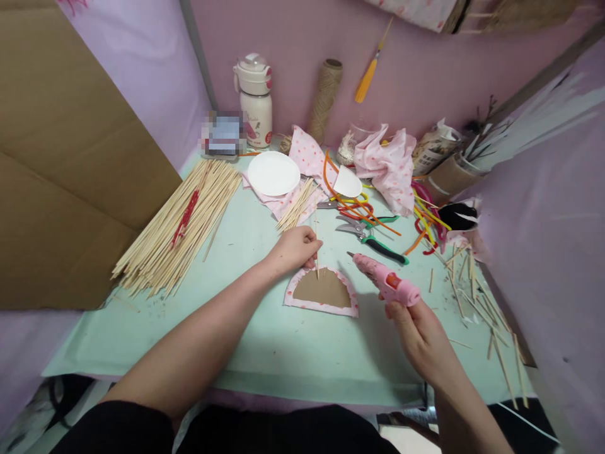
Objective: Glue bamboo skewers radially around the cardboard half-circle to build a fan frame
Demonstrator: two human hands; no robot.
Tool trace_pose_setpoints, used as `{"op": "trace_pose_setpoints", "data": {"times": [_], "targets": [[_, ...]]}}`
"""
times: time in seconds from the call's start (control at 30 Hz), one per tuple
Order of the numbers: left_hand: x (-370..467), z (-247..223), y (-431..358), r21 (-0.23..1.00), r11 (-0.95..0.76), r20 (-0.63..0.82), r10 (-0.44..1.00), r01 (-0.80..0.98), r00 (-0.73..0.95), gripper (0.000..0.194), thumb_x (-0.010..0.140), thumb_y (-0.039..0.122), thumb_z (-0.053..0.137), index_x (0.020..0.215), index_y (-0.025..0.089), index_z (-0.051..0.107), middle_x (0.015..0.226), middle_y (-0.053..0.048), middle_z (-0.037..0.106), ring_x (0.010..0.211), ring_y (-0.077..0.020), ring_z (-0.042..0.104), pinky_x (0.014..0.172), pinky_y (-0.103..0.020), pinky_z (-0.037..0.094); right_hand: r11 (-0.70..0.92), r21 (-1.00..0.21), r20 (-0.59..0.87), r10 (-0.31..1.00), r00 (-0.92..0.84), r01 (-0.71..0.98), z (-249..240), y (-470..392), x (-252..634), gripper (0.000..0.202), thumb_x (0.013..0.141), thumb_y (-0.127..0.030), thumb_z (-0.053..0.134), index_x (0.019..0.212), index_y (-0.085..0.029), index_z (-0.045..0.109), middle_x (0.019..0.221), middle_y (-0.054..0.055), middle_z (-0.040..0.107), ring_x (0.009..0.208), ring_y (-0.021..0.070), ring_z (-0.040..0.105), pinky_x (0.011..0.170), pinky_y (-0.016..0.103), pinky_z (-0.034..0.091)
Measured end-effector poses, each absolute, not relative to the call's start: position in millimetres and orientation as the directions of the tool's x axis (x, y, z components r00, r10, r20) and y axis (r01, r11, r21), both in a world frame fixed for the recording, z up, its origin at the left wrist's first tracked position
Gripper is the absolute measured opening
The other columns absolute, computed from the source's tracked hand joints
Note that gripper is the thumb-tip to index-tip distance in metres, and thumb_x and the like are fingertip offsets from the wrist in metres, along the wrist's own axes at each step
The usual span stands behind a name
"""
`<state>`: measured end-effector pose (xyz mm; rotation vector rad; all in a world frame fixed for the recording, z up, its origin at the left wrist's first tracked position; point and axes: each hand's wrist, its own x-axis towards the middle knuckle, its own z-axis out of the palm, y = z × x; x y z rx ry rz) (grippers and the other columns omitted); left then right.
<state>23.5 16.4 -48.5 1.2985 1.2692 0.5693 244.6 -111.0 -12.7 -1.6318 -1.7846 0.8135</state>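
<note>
Well, left hand [296,246] pinches thin wooden stick [317,260] over half-round, fabric-edged cardboard [322,292]

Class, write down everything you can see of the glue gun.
The glue gun is pink, seemingly plastic, with a narrow dark tip, a smudged front and a reddish patch near its back. The right hand grips it, hiding its lower part. It looks raised above the table, tip aimed left and forward, touching nothing.

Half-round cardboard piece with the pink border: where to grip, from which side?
Probably pinch the half-round cardboard piece mid-way along its straight edge, coming from the near side. It lies flat with that edge facing the body and uncovered, while the left hand holds a thin stick across the curved edge.
</note>
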Motion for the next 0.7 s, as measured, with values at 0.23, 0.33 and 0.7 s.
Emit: {"op": "trace_pose_setpoints", "data": {"times": [0.23, 0.33, 0.7], "targets": [[26.2, -45.8, 19.1, 0.913, 0.287, -0.363, 0.895, 0.288, 0.258, 0.021, 0.091, 0.017, 0.056, 0.071, 0.017, 0.051, 0.053, 0.003, 0.061, 0.043, -0.0084, 0.059, 0.045, -0.018, 0.047, 0.125, -0.435, 0.289, 0.957, 0.007, 0.892, -33.3, -123.9, 296.9, 0.039, 0.091, -0.055, 0.047, 0.102, -0.019, 0.056, 0.091, 0.01, 0.057, 0.085, 0.0262, 0.053, 0.075, 0.04, 0.044], [28.9, -44.3, 23.0, 0.912, 0.283, -0.358, 0.902, 0.296, 0.24, 0.022, 0.091, 0.017, 0.057, 0.07, 0.017, 0.051, 0.055, 0.002, 0.062, 0.045, -0.0083, 0.06, 0.046, -0.018, 0.048, 0.1, -0.328, 0.312, 0.95, 0.008, 0.939, -44.7, -129.0, 314.9, 0.042, 0.092, -0.055, 0.046, 0.103, -0.017, 0.057, 0.092, 0.012, 0.057, 0.086, 0.0273, 0.053, 0.075, 0.041, 0.044], [42.6, -36.2, 26.3, 0.853, 0.251, -0.386, 0.894, 0.458, 0.229, 0.021, 0.086, 0.016, 0.06, 0.066, 0.016, 0.054, 0.054, 0.0, 0.063, 0.045, -0.0107, 0.061, 0.046, -0.019, 0.048, 0.014, -0.094, 0.315, 0.949, 0.016, 0.996, -63.4, -144.1, 362.4, 0.045, 0.091, -0.05, 0.043, 0.107, -0.012, 0.063, 0.091, 0.018, 0.059, 0.089, 0.0352, 0.054, 0.079, 0.05, 0.046]]}}
